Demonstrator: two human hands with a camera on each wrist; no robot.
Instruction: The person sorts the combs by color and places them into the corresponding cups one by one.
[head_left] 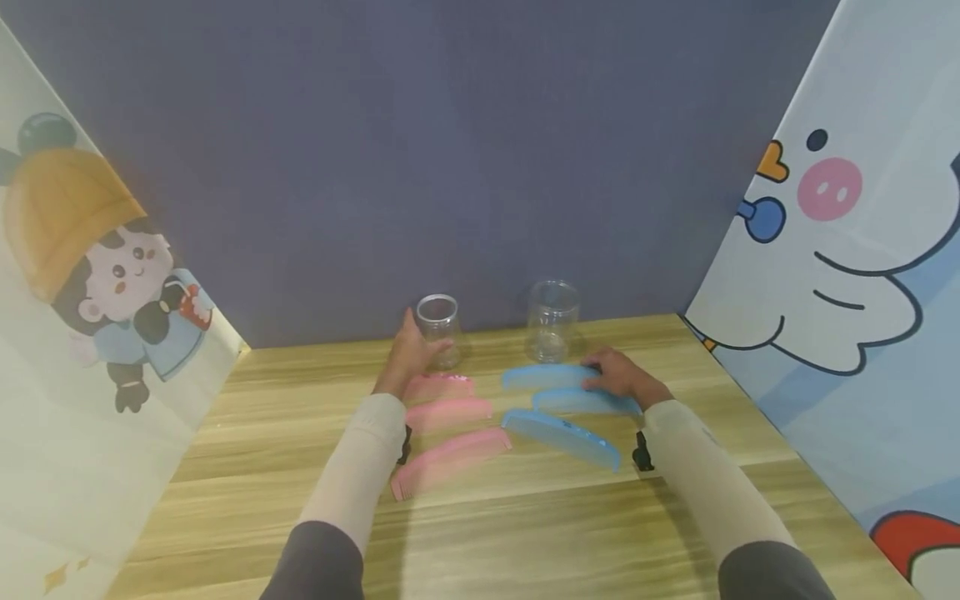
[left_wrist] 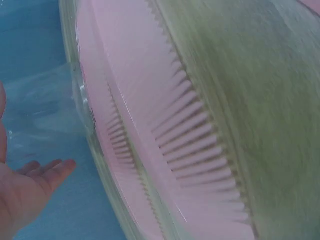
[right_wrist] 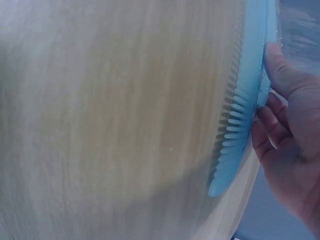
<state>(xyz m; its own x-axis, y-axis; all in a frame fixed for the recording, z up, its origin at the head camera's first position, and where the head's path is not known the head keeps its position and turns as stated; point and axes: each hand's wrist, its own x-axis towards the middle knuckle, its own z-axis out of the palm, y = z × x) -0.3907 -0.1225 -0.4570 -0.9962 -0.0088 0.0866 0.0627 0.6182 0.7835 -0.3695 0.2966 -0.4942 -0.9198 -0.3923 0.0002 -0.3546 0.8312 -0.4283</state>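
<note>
My left hand (head_left: 411, 357) is at a clear glass cup (head_left: 447, 325), its thumb and fingers spread around the side; in the left wrist view the fingers (left_wrist: 50, 175) look straight. Below that hand lie three pink combs, the far one (head_left: 442, 385) closest to it, then the middle one (head_left: 450, 410) and the near one (head_left: 453, 457). With thumb and curled fingers, my right hand (head_left: 621, 375) pinches the right end of the far blue comb (head_left: 543, 377). The middle blue comb (head_left: 581, 400) and the near blue comb (head_left: 562, 435) lie in front of it.
A second clear glass cup (head_left: 553, 321) stands at the back, behind the blue combs. The wooden tabletop (head_left: 525, 542) ends at a dark grey panel (head_left: 480, 167), with cartoon-printed panels along the left and right sides.
</note>
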